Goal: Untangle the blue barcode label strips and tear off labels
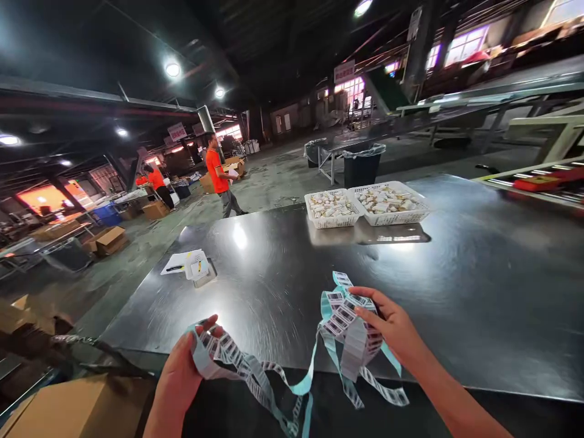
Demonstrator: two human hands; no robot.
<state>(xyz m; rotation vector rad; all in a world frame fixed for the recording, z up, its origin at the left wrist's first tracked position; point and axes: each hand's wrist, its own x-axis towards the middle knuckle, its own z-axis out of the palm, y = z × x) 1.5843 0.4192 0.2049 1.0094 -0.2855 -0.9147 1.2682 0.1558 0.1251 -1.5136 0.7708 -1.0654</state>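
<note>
A long strip of barcode labels (269, 377) on pale teal backing runs between my two hands over the near edge of a shiny metal table (479, 292). My left hand (182, 374) pinches one end of the strip. My right hand (392, 328) is closed round a folded bundle of the same labels (349, 322), with loose loops hanging below it.
Two white baskets (332, 208) (387, 204) of small packets stand at the table's far side. A paper sheet with a pen and a small holder (194, 266) lies at the left. A cardboard box (68, 404) sits at lower left. People in orange shirts (219, 173) are on the floor beyond.
</note>
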